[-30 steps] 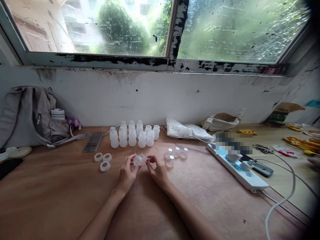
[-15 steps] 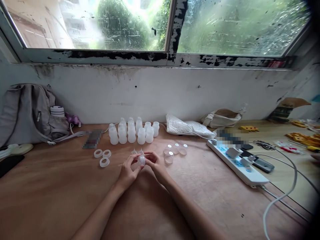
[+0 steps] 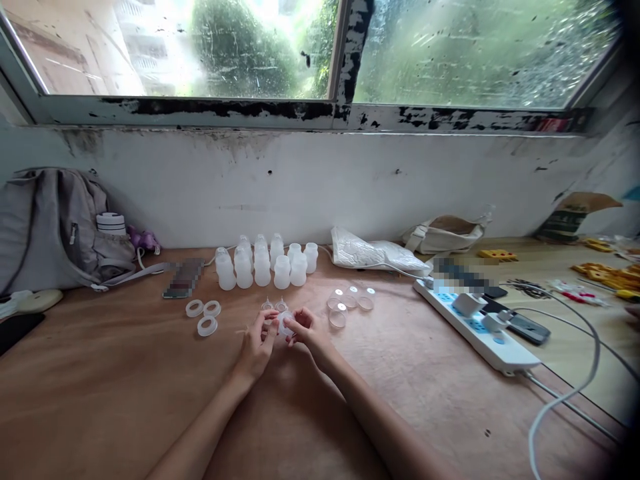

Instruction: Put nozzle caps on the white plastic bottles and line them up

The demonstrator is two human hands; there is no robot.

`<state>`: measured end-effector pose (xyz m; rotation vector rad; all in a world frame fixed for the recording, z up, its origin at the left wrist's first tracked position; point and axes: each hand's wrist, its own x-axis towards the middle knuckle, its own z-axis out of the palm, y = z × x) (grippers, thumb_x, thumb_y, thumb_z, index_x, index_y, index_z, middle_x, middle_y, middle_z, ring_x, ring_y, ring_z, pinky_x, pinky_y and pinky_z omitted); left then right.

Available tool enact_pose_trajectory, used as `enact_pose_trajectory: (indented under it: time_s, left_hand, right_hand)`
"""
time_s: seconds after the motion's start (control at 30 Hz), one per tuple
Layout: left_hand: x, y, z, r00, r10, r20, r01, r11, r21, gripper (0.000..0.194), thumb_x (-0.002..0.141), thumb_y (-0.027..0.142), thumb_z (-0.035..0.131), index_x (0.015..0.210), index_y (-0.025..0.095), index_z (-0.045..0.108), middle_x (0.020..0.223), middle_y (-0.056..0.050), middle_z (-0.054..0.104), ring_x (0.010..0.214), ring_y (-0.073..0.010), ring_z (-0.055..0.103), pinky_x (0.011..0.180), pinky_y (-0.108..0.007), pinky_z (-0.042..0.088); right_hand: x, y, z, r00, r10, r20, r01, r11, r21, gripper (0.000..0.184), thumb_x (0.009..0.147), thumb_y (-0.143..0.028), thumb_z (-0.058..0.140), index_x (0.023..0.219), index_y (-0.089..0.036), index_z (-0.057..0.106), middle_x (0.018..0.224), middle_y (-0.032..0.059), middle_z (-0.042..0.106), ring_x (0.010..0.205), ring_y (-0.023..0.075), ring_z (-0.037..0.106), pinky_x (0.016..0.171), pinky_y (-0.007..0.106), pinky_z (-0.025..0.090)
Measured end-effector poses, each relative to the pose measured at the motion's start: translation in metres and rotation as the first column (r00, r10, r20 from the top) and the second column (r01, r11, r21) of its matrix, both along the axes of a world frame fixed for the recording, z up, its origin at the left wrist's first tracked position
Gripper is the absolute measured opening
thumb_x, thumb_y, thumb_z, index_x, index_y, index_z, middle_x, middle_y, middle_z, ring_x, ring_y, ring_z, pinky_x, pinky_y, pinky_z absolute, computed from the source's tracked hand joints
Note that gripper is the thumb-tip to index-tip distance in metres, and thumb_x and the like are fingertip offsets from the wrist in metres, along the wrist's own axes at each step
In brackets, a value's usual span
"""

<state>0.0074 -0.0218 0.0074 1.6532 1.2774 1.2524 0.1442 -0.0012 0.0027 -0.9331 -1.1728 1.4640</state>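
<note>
Bottles (image 3: 262,268) stand beyond hands (image 3: 257,343); contents unclear.

Gives no word, brand or number that can be read. Carries faint pale marks, too small to make out, on the dark green part of the paper bag (image 3: 565,219) near 3 o'clock. Shows only blurred red and white on the small packet (image 3: 553,125) at 2 o'clock. Hidden by pixel blocks on the flat device (image 3: 184,278) between 8 and 9 o'clock and on the dark object (image 3: 463,277) just past 3 o'clock.
</note>
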Motion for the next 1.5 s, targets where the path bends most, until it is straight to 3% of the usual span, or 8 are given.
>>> enact_pose_trajectory:
  time_s: [0.13, 0.27, 0.47, 0.6, 0.8, 0.9, 1.13, 1.5]
  left_hand:
    - [0.004, -0.002, -0.002, 0.998, 0.02, -0.062, -0.018, 1.0, 0.025, 0.026, 0.081, 0.038, 0.042, 0.091, 0.019, 0.056, 0.083, -0.004, 0.061, 0.065, -0.014, 0.057, 0.059, -0.024, 0.045]
    - [0.008, -0.002, -0.008, 0.993, -0.051, 0.104, 0.061, 0.994, -0.096, 0.028, 0.079, 0.038, 0.046, 0.098, 0.017, 0.052, 0.071, -0.002, 0.06, 0.055, -0.0116, 0.054, 0.048, -0.02, 0.042]
    - [0.008, 0.006, -0.019, 0.979, -0.028, 0.204, 0.062, 0.985, -0.16, 0.03, 0.078, 0.038, 0.048, 0.097, 0.016, 0.051, 0.069, -0.002, 0.06, 0.051, -0.0111, 0.053, 0.041, -0.018, 0.04]
    - [0.006, 0.005, -0.016, 0.986, -0.025, 0.162, 0.047, 0.99, -0.136, 0.026, 0.078, 0.036, 0.047, 0.094, 0.016, 0.052, 0.068, -0.001, 0.06, 0.048, -0.0103, 0.052, 0.041, -0.018, 0.039]
    - [0.005, 0.0, -0.011, 0.998, -0.003, 0.065, 0.007, 0.998, -0.06, 0.014, 0.08, 0.03, 0.045, 0.074, 0.018, 0.048, 0.052, 0.006, 0.05, 0.041, -0.0079, 0.047, 0.043, -0.018, 0.036]
    - [0.005, 0.0, -0.011, 0.998, 0.017, 0.055, -0.013, 0.998, -0.058, 0.014, 0.08, 0.03, 0.043, 0.073, 0.018, 0.047, 0.054, 0.005, 0.052, 0.042, -0.0081, 0.048, 0.043, -0.018, 0.036]
    - [0.008, 0.002, -0.013, 0.997, -0.026, 0.069, 0.032, 0.996, -0.079, 0.025, 0.076, 0.027, 0.048, 0.099, 0.018, 0.05, 0.081, -0.002, 0.062, 0.058, -0.0115, 0.059, 0.052, -0.02, 0.045]
    - [0.008, 0.002, -0.013, 0.997, 0.057, -0.055, -0.057, 0.998, -0.007, 0.019, 0.074, 0.021, 0.047, 0.091, 0.02, 0.057, 0.08, -0.002, 0.064, 0.067, -0.0152, 0.059, 0.062, -0.024, 0.045]
  right_hand:
    - [0.001, 0.002, -0.003, 0.995, -0.067, 0.068, 0.062, 0.996, 0.064, 0.027, 0.067, -0.037, 0.062, 0.078, -0.018, 0.046, 0.058, -0.0047, 0.055, 0.042, 0.008, 0.05, 0.041, 0.021, 0.042]
    - [0.001, 0.002, -0.006, 0.973, -0.085, 0.214, 0.046, 0.983, 0.179, 0.025, 0.071, -0.036, 0.059, 0.083, -0.015, 0.053, 0.064, -0.0012, 0.057, 0.045, 0.0083, 0.051, 0.042, 0.021, 0.044]
    - [0.002, 0.001, -0.004, 0.956, -0.041, 0.292, -0.017, 0.981, 0.195, 0.022, 0.075, -0.033, 0.053, 0.088, -0.015, 0.055, 0.067, 0.0005, 0.059, 0.053, 0.011, 0.056, 0.048, 0.022, 0.047]
    - [0.001, 0.0, -0.004, 0.933, -0.084, 0.35, 0.002, 0.974, 0.227, 0.017, 0.075, -0.028, 0.051, 0.086, -0.015, 0.054, 0.058, -0.0025, 0.055, 0.047, 0.0095, 0.052, 0.045, 0.021, 0.044]
    - [-0.006, -0.006, -0.006, 0.88, -0.21, 0.425, 0.051, 0.934, 0.355, 0.005, 0.073, -0.02, 0.048, 0.071, -0.017, 0.05, 0.058, -0.0035, 0.051, 0.051, 0.0085, 0.046, 0.046, 0.019, 0.038]
    - [-0.009, -0.009, -0.005, 0.866, -0.226, 0.445, 0.048, 0.925, 0.376, 0.005, 0.074, -0.021, 0.048, 0.071, -0.017, 0.05, 0.061, -0.0028, 0.052, 0.054, 0.0091, 0.047, 0.049, 0.02, 0.039]
    - [-0.004, -0.004, -0.008, 0.905, -0.168, 0.391, 0.055, 0.958, 0.283, 0.017, 0.074, -0.02, 0.046, 0.091, -0.018, 0.051, 0.07, -0.0003, 0.059, 0.057, 0.0113, 0.056, 0.053, 0.022, 0.045]
    - [-0.01, -0.01, -0.001, 0.861, -0.252, 0.442, 0.103, 0.937, 0.332, 0.011, 0.067, -0.016, 0.049, 0.078, -0.017, 0.052, 0.058, -0.0037, 0.053, 0.05, 0.0095, 0.049, 0.046, 0.019, 0.037]
